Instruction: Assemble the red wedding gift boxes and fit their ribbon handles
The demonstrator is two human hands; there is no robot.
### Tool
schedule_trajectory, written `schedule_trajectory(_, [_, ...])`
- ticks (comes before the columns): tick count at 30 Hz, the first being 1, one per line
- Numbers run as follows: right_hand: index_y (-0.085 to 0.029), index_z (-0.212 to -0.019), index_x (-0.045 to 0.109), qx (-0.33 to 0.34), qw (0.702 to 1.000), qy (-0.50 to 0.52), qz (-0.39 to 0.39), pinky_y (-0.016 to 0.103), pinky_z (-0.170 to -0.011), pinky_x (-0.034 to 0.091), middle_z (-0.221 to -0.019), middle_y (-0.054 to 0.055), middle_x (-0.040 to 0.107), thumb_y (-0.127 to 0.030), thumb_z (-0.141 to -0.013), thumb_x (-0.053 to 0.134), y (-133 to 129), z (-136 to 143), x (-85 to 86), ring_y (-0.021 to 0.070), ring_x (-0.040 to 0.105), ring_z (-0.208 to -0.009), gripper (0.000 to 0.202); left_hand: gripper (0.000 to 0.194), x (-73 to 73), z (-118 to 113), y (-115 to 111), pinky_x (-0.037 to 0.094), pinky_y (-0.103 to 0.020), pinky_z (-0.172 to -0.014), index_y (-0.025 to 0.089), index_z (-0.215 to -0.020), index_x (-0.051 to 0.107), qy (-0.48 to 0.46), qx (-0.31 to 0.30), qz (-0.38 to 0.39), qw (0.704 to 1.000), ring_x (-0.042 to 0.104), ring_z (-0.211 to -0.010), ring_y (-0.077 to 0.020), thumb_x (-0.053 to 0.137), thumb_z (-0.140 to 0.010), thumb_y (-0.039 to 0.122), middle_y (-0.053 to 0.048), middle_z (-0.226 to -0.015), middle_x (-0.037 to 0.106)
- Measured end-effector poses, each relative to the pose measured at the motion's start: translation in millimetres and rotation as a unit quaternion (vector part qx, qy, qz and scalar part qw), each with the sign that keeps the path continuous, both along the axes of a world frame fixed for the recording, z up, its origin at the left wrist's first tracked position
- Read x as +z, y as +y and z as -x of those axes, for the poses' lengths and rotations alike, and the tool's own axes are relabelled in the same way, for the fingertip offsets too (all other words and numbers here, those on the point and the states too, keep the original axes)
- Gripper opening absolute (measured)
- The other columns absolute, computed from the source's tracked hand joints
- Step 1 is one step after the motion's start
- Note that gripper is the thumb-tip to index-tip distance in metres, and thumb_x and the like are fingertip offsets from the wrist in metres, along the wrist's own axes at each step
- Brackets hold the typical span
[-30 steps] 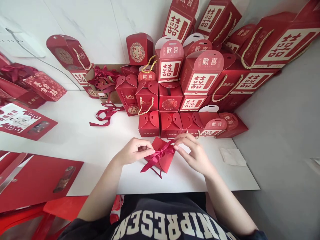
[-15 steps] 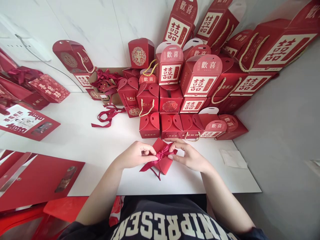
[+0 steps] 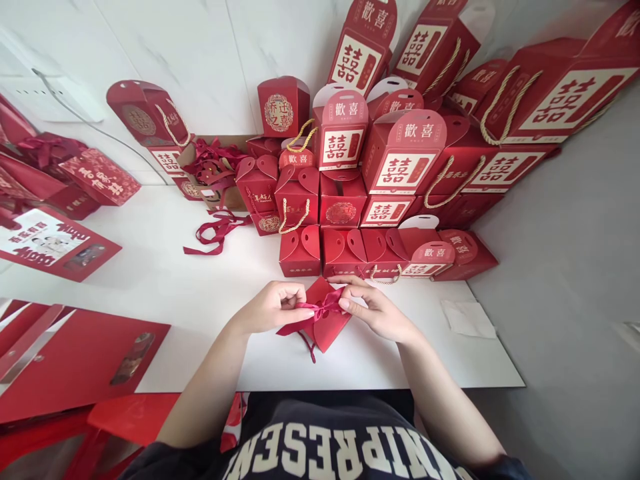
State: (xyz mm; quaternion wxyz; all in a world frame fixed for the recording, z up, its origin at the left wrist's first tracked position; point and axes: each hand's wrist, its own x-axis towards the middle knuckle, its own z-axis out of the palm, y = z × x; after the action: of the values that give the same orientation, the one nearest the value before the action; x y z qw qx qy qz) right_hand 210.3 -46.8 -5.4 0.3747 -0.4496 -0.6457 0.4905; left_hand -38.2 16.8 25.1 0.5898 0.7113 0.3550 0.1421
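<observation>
A small red box stands on the white table near its front edge, with a dark red cord handle at its lower left. Over its top lies a crimson ribbon, drawn together at the middle. My left hand pinches the ribbon at the left of this middle part, and a ribbon tail hangs below those fingers. On the other side, my right hand holds the ribbon between thumb and fingers, close to the box's right side.
Rows of stacked red gift boxes stand behind the hands. Loose ribbon lies left of them, near a carton of ribbons. Red bags are at the left. A white tissue lies at the right.
My left hand has shifted slightly up and left, and the ribbon between the hands looks straighter. The box has turned slightly, with its cord handle moved a little left.
</observation>
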Motion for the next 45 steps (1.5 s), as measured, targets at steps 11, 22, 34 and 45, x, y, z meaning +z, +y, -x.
schedule_trajectory(11, [-0.022,-0.078,0.065,-0.004,1.000,0.015,-0.007,0.046,-0.112,0.037,-0.141,0.009,0.057,-0.047,-0.094,0.062,-3.8,3.0,-0.8,0.0267,0.052,-0.133,0.030,0.033,-6.9,5.2,-2.9,0.031,-0.025,-0.055,0.013,-0.072,0.075,-0.034,0.002,0.002,0.999,0.039,-0.057,-0.0097,0.068,-0.087,0.042,0.000,-0.062,0.047])
schedule_trajectory(22, [-0.022,-0.076,0.064,-0.064,0.998,0.014,-0.020,0.043,-0.113,0.035,-0.137,0.009,0.057,-0.046,-0.096,0.059,-0.9,7.0,-1.0,0.0254,0.050,-0.135,0.032,0.022,-17.7,5.6,-1.1,0.038,-0.034,-0.106,0.017,-0.076,0.065,-0.062,0.070,-0.031,0.995,0.053,-0.115,-0.0229,0.069,-0.085,0.036,-0.008,-0.114,0.057])
schedule_trajectory(34, [-0.022,-0.071,0.062,-0.040,0.999,0.028,-0.014,0.045,-0.111,0.038,-0.132,0.009,0.060,-0.049,-0.095,0.058,1.2,4.9,-6.6,0.0259,0.052,-0.131,0.037,0.039,-22.7,-7.6,-1.4,0.043,-0.038,-0.101,0.014,-0.058,0.058,-0.083,0.100,0.038,0.991,0.056,-0.122,-0.0294,0.067,-0.085,0.041,-0.011,-0.137,0.057])
schedule_trajectory(45, [-0.021,-0.071,0.059,-0.059,0.997,0.028,-0.038,0.043,-0.111,0.036,-0.134,0.008,0.058,-0.046,-0.096,0.058,1.8,9.1,-14.2,0.0245,0.056,-0.125,0.036,0.034,-49.1,-11.8,-2.1,0.052,-0.030,-0.081,0.012,-0.053,0.058,-0.165,0.203,0.194,0.945,0.066,-0.097,-0.0216,0.066,-0.079,0.032,-0.010,-0.131,0.064])
